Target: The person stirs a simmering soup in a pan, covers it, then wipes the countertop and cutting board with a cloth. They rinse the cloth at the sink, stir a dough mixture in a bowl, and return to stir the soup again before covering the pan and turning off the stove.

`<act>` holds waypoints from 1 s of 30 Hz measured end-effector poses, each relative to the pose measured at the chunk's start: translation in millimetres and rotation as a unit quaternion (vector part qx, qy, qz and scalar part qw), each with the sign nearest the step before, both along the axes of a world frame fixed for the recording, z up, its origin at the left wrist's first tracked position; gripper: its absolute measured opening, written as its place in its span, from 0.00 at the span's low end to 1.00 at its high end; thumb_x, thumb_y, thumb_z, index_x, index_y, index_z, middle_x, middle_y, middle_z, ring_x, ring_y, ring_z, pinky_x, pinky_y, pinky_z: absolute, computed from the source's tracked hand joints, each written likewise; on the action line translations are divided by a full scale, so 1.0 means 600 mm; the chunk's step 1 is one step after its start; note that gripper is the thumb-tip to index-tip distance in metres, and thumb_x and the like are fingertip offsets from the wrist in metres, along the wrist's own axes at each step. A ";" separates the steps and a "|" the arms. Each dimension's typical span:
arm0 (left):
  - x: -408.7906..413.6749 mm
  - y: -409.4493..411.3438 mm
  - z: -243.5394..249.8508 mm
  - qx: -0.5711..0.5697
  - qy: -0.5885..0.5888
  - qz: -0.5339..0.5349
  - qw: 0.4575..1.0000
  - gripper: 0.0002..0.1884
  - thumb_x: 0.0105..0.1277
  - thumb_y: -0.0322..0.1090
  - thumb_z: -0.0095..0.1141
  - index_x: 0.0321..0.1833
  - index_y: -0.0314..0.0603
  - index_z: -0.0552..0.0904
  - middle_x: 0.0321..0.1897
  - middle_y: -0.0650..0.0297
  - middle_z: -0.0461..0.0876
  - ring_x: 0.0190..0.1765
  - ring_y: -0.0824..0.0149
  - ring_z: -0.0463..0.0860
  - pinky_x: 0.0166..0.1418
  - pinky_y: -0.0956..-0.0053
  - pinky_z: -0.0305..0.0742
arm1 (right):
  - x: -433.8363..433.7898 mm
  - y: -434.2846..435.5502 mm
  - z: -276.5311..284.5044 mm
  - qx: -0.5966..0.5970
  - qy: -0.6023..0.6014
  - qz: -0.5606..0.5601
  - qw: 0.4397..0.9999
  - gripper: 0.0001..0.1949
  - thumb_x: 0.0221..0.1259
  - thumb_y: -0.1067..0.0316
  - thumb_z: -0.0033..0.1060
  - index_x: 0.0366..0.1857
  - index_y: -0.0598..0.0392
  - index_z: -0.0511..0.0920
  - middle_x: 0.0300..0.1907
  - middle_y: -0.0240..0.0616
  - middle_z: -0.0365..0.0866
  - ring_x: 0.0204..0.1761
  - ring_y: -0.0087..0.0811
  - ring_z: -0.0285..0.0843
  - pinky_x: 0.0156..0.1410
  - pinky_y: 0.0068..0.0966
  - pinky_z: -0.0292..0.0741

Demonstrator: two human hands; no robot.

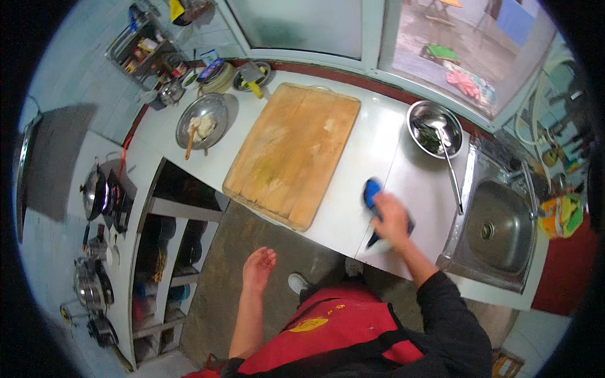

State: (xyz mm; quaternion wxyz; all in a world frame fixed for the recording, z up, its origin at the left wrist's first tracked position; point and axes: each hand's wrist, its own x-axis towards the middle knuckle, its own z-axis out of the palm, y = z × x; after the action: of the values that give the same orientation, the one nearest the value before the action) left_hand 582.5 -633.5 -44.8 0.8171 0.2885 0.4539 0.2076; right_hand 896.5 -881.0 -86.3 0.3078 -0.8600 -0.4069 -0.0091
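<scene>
My right hand (391,216), blurred, grips a dark blue cloth (371,190) on the white countertop (338,215). Folds of the cloth stick out at both sides of the hand. To its left lies a large wooden board (295,151) with whitish, flour-like smears and a greenish-yellow stain. My left hand (259,269) hangs in front of the counter's edge with loosely curled fingers and nothing in it. A steel bowl (412,141) of chopped greens and something white stands beyond my right hand, a long-handled ladle (451,177) leaning in it.
At right is a steel sink (503,231). A glass bowl (220,124) holds pale dough and a wooden-handled utensil. Behind it are a small bowl (268,78) with a yellow-handled scraper and a condiment rack (134,54). A pan (94,193) sits over a lit burner at left.
</scene>
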 end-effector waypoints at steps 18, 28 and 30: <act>-0.044 -0.082 0.041 0.044 -0.082 0.125 0.988 0.13 0.60 0.30 0.53 0.46 0.33 0.74 0.39 0.53 0.80 0.39 0.61 0.80 0.44 0.69 0.77 | 0.033 0.127 0.082 0.146 0.342 0.031 0.928 0.19 0.45 0.66 0.54 0.45 0.56 0.77 0.40 0.45 0.79 0.44 0.38 0.77 0.51 0.29 0.72; -0.017 -0.108 0.029 0.020 -0.078 0.064 0.995 0.14 0.62 0.33 0.50 0.48 0.34 0.74 0.40 0.55 0.79 0.41 0.62 0.79 0.47 0.69 0.76 | -0.094 0.094 0.023 -0.056 -0.054 0.154 0.985 0.31 0.41 0.55 0.64 0.54 0.54 0.68 0.57 0.45 0.63 0.61 0.45 0.56 0.65 0.43 0.54; 0.000 -0.104 0.028 0.011 -0.077 0.042 0.996 0.14 0.62 0.32 0.50 0.49 0.34 0.74 0.40 0.55 0.79 0.41 0.62 0.79 0.46 0.69 0.77 | -0.126 0.068 0.029 -0.013 -0.051 0.214 0.975 0.29 0.40 0.58 0.64 0.52 0.52 0.69 0.57 0.43 0.65 0.60 0.42 0.59 0.63 0.41 0.58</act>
State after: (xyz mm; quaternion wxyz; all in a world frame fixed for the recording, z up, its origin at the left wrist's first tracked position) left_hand 582.5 -695.9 -28.0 0.8371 0.2609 0.3989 0.2684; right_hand 820.6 -840.5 -68.9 0.2704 -0.7552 -0.5968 0.0188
